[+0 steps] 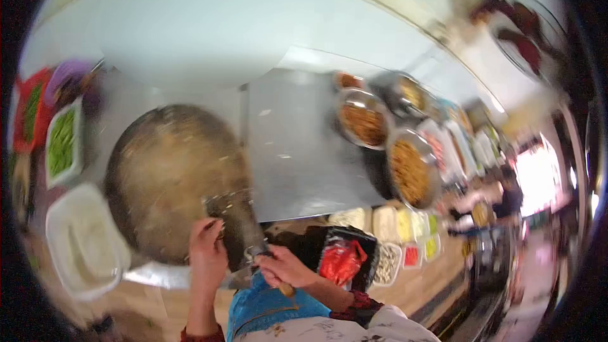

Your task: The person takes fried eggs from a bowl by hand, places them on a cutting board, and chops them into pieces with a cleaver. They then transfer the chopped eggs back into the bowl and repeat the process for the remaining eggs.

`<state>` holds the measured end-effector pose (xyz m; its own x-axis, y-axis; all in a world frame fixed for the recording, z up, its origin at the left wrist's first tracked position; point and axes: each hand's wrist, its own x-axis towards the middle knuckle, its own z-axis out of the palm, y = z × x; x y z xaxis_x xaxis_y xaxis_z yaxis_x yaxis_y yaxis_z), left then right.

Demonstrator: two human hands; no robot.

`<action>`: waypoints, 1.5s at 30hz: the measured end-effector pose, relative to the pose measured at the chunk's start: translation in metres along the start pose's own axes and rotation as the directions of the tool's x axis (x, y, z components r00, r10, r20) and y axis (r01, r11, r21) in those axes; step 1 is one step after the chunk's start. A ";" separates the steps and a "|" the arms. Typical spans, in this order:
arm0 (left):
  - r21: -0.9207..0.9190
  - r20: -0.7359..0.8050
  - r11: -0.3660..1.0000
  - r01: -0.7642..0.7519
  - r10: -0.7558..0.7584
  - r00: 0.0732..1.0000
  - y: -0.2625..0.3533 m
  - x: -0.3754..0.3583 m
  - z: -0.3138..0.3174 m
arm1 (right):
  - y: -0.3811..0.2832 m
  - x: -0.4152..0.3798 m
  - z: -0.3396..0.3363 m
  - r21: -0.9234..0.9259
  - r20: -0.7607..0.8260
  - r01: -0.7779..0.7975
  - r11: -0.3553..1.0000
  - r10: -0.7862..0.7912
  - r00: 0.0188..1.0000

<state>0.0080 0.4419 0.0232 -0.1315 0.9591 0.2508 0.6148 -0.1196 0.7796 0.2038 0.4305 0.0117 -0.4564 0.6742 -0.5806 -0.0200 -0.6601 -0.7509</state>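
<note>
My right hand (288, 267) is wrapped round the handle of a cleaver (235, 214). Its broad, dark blade lies over the near right edge of a big round chopping board (171, 177). Beside the blade, my left hand (208, 250) has its fingers bent together, the tips at the blade's left side. Whether they pinch a small scrap or only touch the metal is blurred. Pale smears and small bits cover the worn wood of the board.
A white tub (82, 240) and a tray of chopped greens (62, 142) flank the board on the left. Rightwards are steel bowls of food (415, 171), a black tray with a red bag (342, 259), and small containers (387, 265). Another person (506, 193) stands far right.
</note>
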 end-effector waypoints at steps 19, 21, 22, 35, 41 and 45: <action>-0.264 0.352 0.787 -0.558 0.617 0.704 0.218 0.113 0.247 | -0.055 -0.145 -0.197 0.178 -0.557 0.399 0.900 -0.242 0.794; -0.235 0.372 0.793 -0.562 0.607 0.702 0.231 0.122 0.265 | -0.056 -0.144 -0.215 0.178 -0.566 0.413 0.893 -0.251 0.786; -0.205 0.383 0.803 -0.560 0.592 0.709 0.236 0.127 0.274 | -0.057 -0.143 -0.223 0.154 -0.565 0.405 0.901 -0.255 0.785; -0.662 -0.450 0.588 -0.464 0.183 0.874 0.390 0.275 0.307 | -0.006 -0.175 -0.264 0.360 -0.627 0.472 0.805 -0.166 0.761; -0.224 -0.154 0.647 -0.729 0.715 0.682 0.396 0.331 0.445 | 0.008 -0.182 -0.258 0.291 -0.880 0.622 0.726 -0.052 0.473; -0.241 0.393 0.639 -0.731 0.752 0.529 0.338 0.294 0.454 | 0.010 -0.182 -0.267 0.263 -0.879 0.605 0.752 -0.072 0.471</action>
<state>0.5300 0.7997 0.0994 0.6984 0.5180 0.4939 0.3018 -0.8388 0.4531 0.5241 0.3898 0.0257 0.5682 0.6563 -0.4963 -0.5248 -0.1756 -0.8329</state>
